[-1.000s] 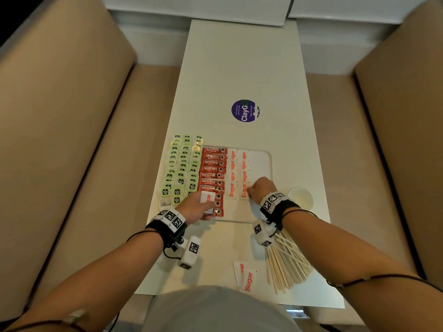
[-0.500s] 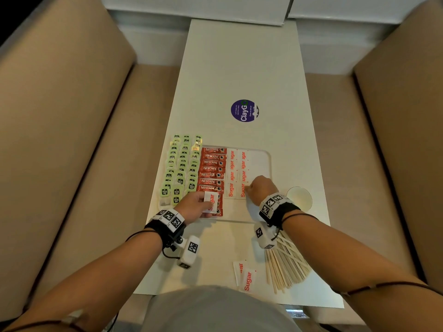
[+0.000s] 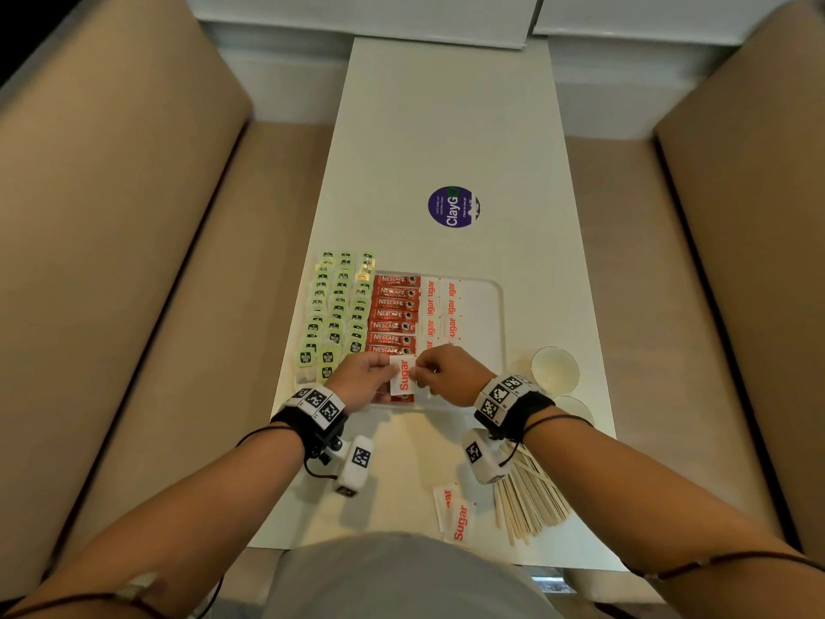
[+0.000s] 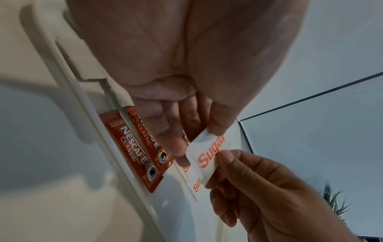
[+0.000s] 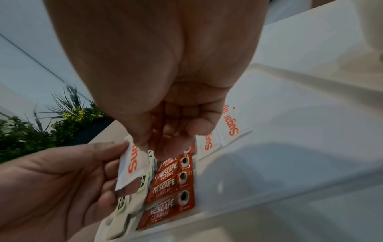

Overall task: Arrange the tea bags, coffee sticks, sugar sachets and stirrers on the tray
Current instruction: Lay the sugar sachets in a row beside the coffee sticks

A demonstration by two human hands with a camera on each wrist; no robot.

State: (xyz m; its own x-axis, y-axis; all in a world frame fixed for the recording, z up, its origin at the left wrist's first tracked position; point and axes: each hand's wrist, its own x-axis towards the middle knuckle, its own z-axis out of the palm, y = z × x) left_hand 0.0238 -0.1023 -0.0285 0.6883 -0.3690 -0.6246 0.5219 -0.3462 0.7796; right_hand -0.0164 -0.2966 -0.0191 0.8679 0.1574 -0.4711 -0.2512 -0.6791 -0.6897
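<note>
Above the near edge of the white tray (image 3: 484, 332), both hands hold one white sugar sachet (image 3: 403, 375). My left hand (image 3: 372, 379) pinches its left edge; in the left wrist view the sugar sachet (image 4: 205, 157) sits between thumb and fingers. My right hand (image 3: 439, 373) pinches its right edge, and the right wrist view shows the sugar sachet (image 5: 132, 162) under my thumb. Red coffee sticks (image 3: 395, 314) fill a column on the tray, with two columns of sugar sachets (image 3: 442, 310) beside them. Green tea bags (image 3: 339, 310) lie in rows at the left. Wooden stirrers (image 3: 529, 502) lie near the table's front edge.
Two loose sugar sachets (image 3: 455, 511) lie on the table (image 3: 446, 127) in front of me, left of the stirrers. Two small white cups (image 3: 555, 368) stand right of the tray. A purple sticker (image 3: 453, 206) marks the table's middle. Beige benches flank the table.
My right hand left the sugar column on the tray and moved left to the sachet in my left hand. Both hands now pinch it.
</note>
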